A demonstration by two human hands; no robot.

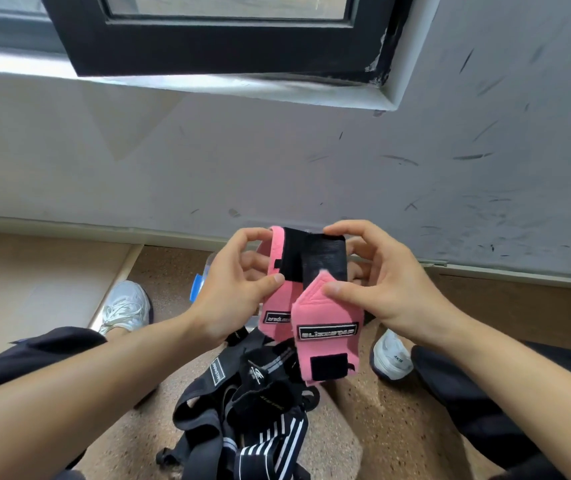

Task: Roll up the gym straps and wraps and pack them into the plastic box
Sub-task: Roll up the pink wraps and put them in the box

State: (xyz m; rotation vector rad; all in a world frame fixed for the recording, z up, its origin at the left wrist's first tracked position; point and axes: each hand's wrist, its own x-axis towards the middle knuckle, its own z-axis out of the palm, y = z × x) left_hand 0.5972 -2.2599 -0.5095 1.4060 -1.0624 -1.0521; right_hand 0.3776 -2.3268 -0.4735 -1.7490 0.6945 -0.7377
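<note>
Several black straps (pixel 242 410) lie heaped on the floor between the feet, straight below the hands and nearer the body. Above them two pink wraps (pixel 325 344) hang with their long axis running top to bottom, black fastening ends uppermost. The left hand (pixel 232 289) pinches the left one and the right hand (pixel 381 289) the right one, so rolling likely starts at the top. What looks like the plastic box (pixel 198 287) sits just behind the left hand, mostly hidden.
</note>
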